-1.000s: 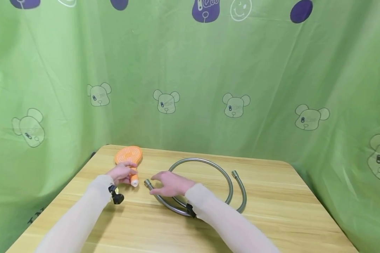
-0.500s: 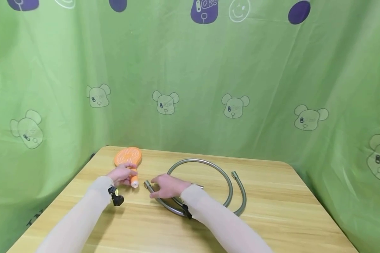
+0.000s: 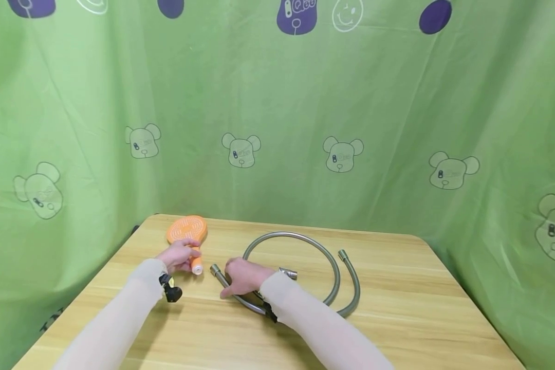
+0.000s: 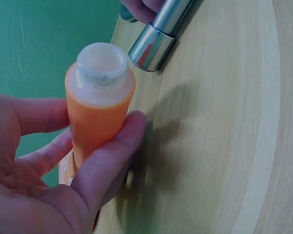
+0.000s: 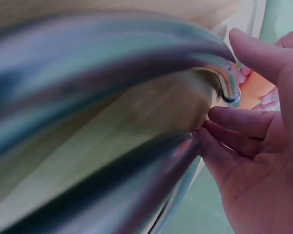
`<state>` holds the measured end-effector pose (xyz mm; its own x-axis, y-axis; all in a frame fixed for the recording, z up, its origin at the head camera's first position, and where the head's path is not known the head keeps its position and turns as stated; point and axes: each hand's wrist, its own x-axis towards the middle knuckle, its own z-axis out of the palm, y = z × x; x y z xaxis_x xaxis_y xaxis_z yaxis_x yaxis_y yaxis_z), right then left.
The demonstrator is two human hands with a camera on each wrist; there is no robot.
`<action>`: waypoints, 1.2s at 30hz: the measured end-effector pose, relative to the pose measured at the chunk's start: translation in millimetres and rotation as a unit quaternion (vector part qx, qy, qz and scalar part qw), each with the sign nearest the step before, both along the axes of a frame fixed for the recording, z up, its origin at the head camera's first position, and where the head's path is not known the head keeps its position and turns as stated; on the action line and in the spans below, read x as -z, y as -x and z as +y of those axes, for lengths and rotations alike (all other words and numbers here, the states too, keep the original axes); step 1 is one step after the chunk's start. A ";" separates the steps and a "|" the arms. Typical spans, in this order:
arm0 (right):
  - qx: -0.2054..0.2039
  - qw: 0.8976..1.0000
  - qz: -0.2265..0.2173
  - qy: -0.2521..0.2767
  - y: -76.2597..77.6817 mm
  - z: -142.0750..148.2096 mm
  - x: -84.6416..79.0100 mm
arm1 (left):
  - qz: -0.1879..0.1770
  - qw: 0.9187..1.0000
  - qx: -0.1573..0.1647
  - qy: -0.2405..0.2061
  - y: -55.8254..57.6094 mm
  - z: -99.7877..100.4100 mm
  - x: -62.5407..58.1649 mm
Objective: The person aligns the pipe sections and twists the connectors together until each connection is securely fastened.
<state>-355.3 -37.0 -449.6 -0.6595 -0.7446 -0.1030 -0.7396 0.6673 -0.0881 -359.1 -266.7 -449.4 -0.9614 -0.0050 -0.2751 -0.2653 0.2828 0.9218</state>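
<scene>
An orange shower head [image 3: 186,228] lies at the table's left side, with its perforated face up and its handle toward me. My left hand [image 3: 178,254] holds that handle [image 4: 98,119] between thumb and fingers, leaving the white threaded end uncovered. Just right of it is one end fitting [image 3: 215,269] of a grey metal shower hose [image 3: 336,280]. My right hand [image 3: 246,276] reaches over the hose close behind this fitting. In the right wrist view, the thumb [image 5: 256,53] and fingers [image 5: 249,122] are spread apart on either side of the hose.
The hose loops over the middle of the wooden table [image 3: 421,308], its other end [image 3: 343,254] pointing back on the right. A short silver fitting [image 3: 288,273] lies inside the loop, partly behind my right sleeve. A green printed curtain [image 3: 282,97] surrounds the table.
My right hand has come down slightly toward the hose's left end, and its fingers have dropped lower. The silver fitting has come into sight beside the sleeve. The left hand keeps its hold.
</scene>
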 end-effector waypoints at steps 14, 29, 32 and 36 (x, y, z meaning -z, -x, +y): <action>-0.025 0.999 0.040 -0.016 -2.0 -3.6 -1.1 | 0.002 1.000 0.000 -0.010 -1.5 1.4 -4.3; -0.014 0.999 0.025 0.015 -7.6 -2.8 9.2 | 0.002 0.999 0.012 -0.041 -4.8 -1.8 5.4; -0.013 0.999 0.029 0.019 -7.1 -3.1 8.9 | 0.004 0.998 0.007 -0.060 -3.3 -2.2 5.7; -0.015 0.999 0.034 0.032 -3.9 -3.9 5.3 | 0.008 0.996 0.002 -0.087 -0.3 -3.9 1.7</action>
